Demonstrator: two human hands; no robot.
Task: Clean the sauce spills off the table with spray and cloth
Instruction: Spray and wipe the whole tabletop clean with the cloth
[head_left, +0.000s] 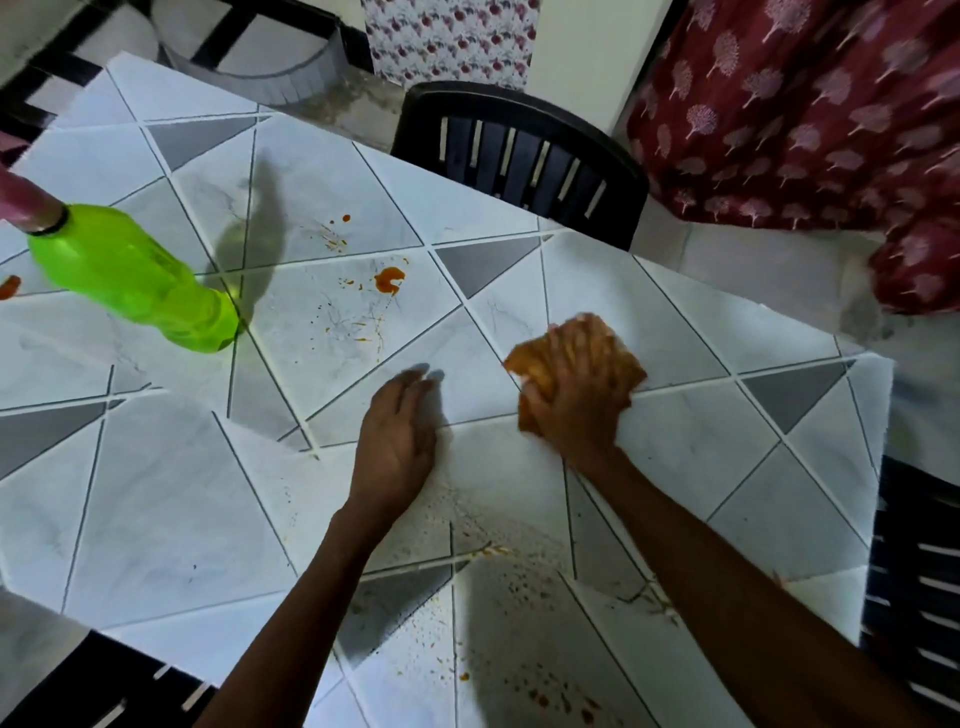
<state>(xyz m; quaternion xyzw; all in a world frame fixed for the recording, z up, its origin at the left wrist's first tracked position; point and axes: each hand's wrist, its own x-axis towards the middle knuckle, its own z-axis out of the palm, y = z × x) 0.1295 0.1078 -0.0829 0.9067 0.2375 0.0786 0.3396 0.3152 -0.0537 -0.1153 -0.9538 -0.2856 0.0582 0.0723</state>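
One table (156, 493), covered in a grey tile-pattern sheet, fills most of the view. A far chair (519, 150) is set against it at one o'clock and a side chair (914, 597) at four o'clock. A green bottle (130, 275) is seen at ten o'clock; whether it is the spray cannot be told. The left hand (397, 436) is laid flat near the centre, fingers together. The right hand (576, 395) is closed round a bunched orange cloth (524, 361), which is pressed to the table at three o'clock. A sauce blob (388, 280) lies at twelve and specks (540, 696) at six.

Sauce is likely to be smeared by a loaded cloth, and the bottle could be tipped by a wide stroke toward ten. Open room is left between blob and cloth, but the table edge at two o'clock is close.
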